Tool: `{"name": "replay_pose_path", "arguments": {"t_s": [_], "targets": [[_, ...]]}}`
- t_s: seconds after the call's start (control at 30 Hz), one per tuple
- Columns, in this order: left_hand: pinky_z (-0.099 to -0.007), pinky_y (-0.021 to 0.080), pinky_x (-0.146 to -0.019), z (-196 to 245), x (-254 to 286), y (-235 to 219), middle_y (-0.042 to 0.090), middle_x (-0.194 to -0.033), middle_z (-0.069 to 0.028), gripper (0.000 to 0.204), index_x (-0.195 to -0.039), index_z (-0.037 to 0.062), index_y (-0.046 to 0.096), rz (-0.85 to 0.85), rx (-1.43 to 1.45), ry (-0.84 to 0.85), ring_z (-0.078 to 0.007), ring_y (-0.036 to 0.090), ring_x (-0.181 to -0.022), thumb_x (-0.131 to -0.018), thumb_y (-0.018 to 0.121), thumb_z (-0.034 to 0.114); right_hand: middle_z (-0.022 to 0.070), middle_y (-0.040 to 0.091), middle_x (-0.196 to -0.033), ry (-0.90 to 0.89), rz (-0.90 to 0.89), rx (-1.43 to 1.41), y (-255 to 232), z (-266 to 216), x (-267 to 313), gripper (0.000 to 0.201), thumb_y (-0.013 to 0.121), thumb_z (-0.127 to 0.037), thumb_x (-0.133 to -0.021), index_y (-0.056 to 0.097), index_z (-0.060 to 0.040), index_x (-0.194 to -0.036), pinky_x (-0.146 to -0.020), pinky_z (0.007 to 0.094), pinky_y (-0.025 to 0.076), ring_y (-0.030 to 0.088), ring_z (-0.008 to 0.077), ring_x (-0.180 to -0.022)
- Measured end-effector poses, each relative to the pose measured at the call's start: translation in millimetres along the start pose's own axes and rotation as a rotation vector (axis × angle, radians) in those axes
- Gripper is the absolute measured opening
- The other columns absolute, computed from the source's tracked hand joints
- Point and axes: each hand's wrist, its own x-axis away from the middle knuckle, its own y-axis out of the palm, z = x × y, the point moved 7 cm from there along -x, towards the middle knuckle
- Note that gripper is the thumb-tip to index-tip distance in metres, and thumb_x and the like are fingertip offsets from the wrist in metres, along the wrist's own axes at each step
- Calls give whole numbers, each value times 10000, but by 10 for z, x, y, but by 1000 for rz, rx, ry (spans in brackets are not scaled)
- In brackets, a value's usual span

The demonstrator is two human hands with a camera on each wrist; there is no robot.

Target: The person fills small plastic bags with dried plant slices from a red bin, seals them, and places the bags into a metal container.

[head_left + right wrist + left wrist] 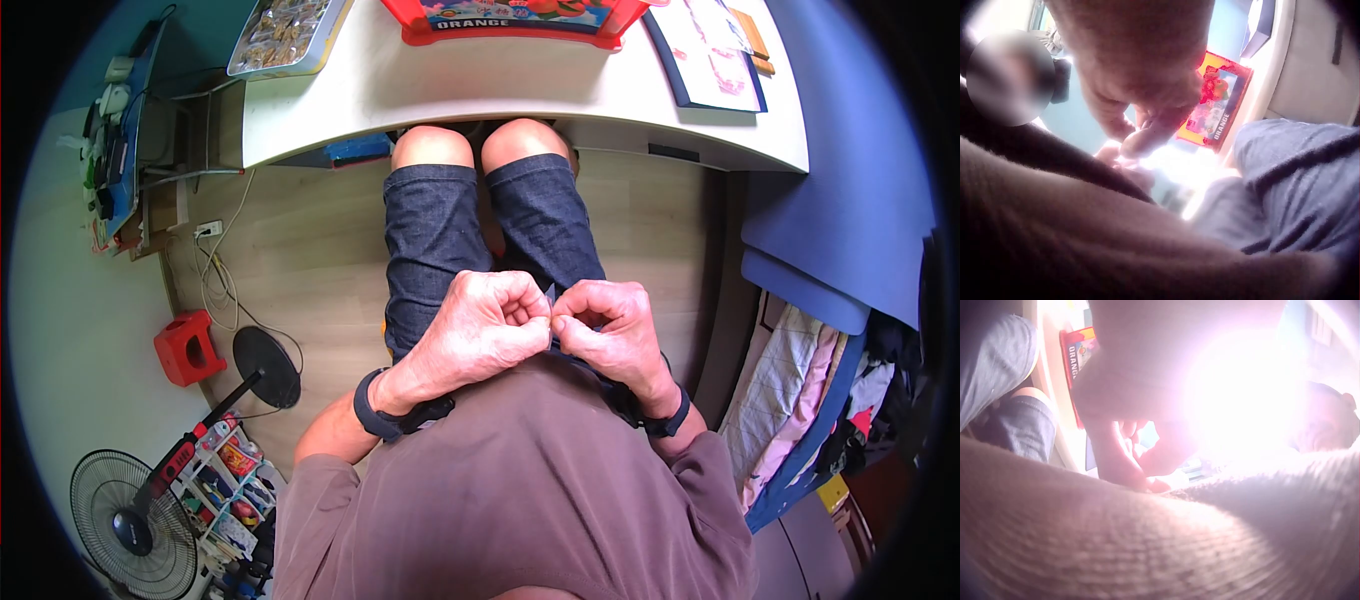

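Observation:
Both hands meet fingertip to fingertip over the lap, close in front of the brown shirt. The left hand has its fingers curled in, thumb against the index finger. Mirroring it, the right hand pinches with thumb and index finger. A small, thin dark piece shows between the fingertips; I cannot tell what it is, as the fingers cover most of it. Glare washes out much of the left wrist view, where curled fingers appear. In the right wrist view the thumb and fingers come together.
Ahead of the knees stands a white table with a red-framed box marked ORANGE, a tin of small wrapped items and a dark-edged folder. A standing fan and red stool are at left, hanging clothes at right.

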Motion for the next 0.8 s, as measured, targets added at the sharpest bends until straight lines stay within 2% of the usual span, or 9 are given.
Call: {"name": "replay_pose_path", "arguments": {"t_s": [0.03, 0.1, 0.2, 0.3, 0.6, 0.7, 0.8], "targets": [[-189, 508, -569, -5, -5, 4, 693, -774, -14, 26, -864, -8, 673, -8, 24, -4, -24, 617, -662, -875, 689, 10, 23, 684, -674, -1, 1, 1, -3, 13, 4, 42, 690, 7, -831, 703, 21, -794, -504, 218, 467, 597, 39, -569], [-194, 522, -570, -1, -10, 4, 704, -780, -27, 26, -863, -5, 669, -17, 47, -9, -33, 634, -666, -874, 688, 9, 28, 698, -699, 139, -25, -305, 28, 125, 25, 53, 674, 20, -865, 705, 28, -823, -509, 203, 475, 602, 37, -577], [-208, 545, -568, 11, -18, 15, 714, -786, -46, 27, -864, -4, 660, -45, 153, -56, -51, 655, -665, -874, 682, 8, 43, 699, -707, 204, -46, -449, 34, 180, 35, 60, 661, 29, -887, 704, 37, -846, -512, 203, 490, 613, 53, -574], [-216, 552, -562, 22, -25, 20, 712, -780, -59, 29, -863, -9, 651, -67, 199, -73, -66, 661, -659, -883, 668, 4, 56, 697, -705, 190, -48, -506, 33, 170, 22, 46, 669, 30, -883, 701, 41, -851, -509, 211, 499, 621, 63, -576], [-221, 548, -573, 67, -31, 59, 701, -790, -82, 23, -889, -18, 632, -132, 349, -89, -88, 653, -642, -904, 625, -2, 57, 678, -689, 185, -6, -539, -13, 188, 6, 59, 662, 20, -889, 696, 38, -846, -507, 216, 500, 619, 76, -555], [-225, 544, -568, 36, -38, 32, 695, -783, -71, 9, -880, -7, 628, -113, 292, -97, -83, 648, -637, -887, 628, -1, 88, 673, -717, 185, 11, -499, -66, 200, 12, 59, 685, -3, -867, 684, 49, -839, -488, 232, 472, 596, 101, -534], [-205, 514, -574, 20, -40, 21, 662, -752, -31, 12, -871, 7, 622, -72, 182, -64, -57, 615, -633, -865, 628, -2, 60, 662, -719, 143, 22, -444, -64, 143, 22, 59, 690, -5, -875, 683, 45, -844, -495, 221, 466, 590, 81, -543]]}}
